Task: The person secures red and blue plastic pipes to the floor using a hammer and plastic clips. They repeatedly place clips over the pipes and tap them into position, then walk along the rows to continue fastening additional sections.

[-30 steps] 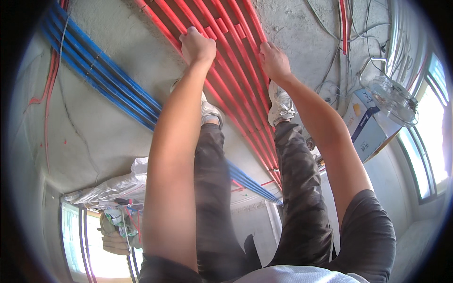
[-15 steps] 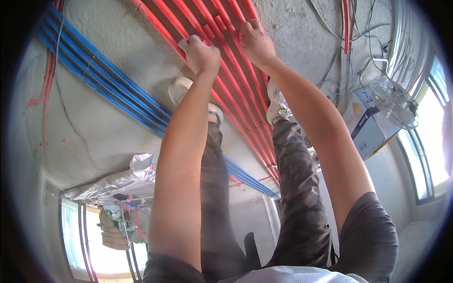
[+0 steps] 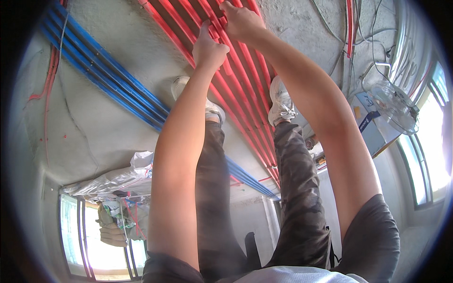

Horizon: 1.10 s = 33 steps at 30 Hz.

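While crouching over red conduits: left hand pressing flat, fingers extended; right hand curling, gripping one conduit. Best keeping runs parallel, uncrossed.

Grey short sleeves, camouflage trousers, white sneakers

Red pipes: cut off at the upper picture edge; partly hidden under both forearms and the legs. Left hand, right hand: fingertips concealed against the pipes, grip not discernible. Blue pipes: lower run hidden behind the left forearm. Fan: blurred by window glare.
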### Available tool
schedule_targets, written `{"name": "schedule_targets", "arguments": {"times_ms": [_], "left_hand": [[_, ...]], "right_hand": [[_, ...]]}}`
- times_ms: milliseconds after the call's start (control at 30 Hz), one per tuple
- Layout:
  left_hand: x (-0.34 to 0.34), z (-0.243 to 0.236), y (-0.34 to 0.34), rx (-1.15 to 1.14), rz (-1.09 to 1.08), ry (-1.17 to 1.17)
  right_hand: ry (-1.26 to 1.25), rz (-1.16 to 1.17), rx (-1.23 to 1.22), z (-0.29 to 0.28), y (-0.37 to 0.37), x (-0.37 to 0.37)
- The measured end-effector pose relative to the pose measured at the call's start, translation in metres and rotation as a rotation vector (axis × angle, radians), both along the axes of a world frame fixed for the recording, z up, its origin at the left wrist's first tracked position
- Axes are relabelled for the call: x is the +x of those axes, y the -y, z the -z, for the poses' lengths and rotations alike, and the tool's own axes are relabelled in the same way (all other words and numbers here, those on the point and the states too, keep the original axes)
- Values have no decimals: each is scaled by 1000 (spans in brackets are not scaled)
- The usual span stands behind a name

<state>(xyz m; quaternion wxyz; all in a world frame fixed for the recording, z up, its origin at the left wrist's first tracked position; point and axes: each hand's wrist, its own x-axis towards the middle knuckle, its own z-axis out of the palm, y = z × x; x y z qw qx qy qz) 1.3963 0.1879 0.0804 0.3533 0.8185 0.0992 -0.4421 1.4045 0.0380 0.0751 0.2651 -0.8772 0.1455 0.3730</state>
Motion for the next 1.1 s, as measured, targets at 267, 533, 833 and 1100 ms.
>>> {"name": "schedule_targets", "arguments": {"times_ms": [267,533,833,1100], "left_hand": [[-16,18,23,63,-50,153],[-35,14,8,73,-20,530],[-103,-203,-113,154,-108,550],[-268,-517,-266,419,-647,743]], "right_hand": [[-83,-107,-21,5,-8,-4],[81,279,188,-21,13,-48],[9,443,168,-220,97,-206],[-101,380,296,-491,231,-223]]}}
